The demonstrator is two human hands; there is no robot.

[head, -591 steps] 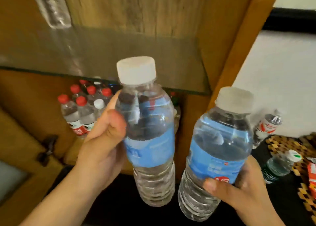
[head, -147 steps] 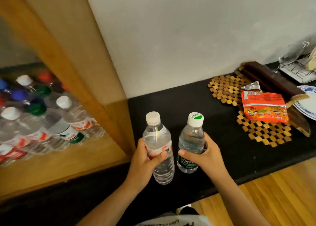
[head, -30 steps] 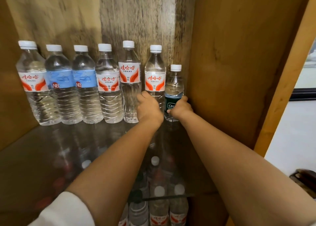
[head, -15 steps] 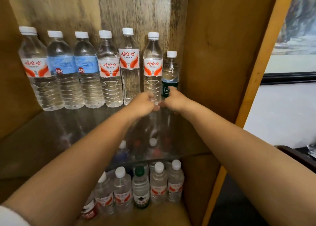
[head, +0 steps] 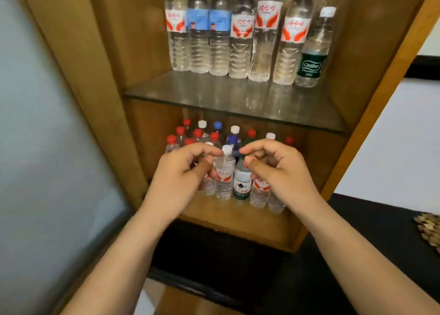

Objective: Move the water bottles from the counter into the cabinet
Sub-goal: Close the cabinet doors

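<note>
Hovering in front of the cabinet (head: 371, 60), head view: both hands sit mid-frame, empty. Left hand (head: 183, 172) has fingers loosely curled, grasping nothing; right hand (head: 278, 169) likewise, relaxed grip, thumb near the forefinger, nothing between. They're apart from each other, level w/ the lower compartment's opening.

Task bottles: a row of seven on the glass shelf (head: 238, 100) at 12 o'clock, backed against the rear wall. The tall water bottles (head: 240, 36) stand shoulder to shoulder, touching or nearly so; the short green-label bottle (head: 312, 52) closes the row at 1 o'clock, just beside the right side wall. Prob lined up at the back to leave the shelf front free for more. All upright, long axis vertical, caps up; they look fanned outward, likely lens distortion.

Below the shelf, small bottles (head: 223, 176) w/ red, white & blue caps are packed in a cluster, also upright, partly hidden behind both hands.

Black bench (head: 381, 231) runs from 5 to 3 o'clock; no bottle shows on the visible part, only a woven mat (head: 428, 229) corner at the edge. The rest of the bench is out of frame, so can't tell if any remain.
</note>
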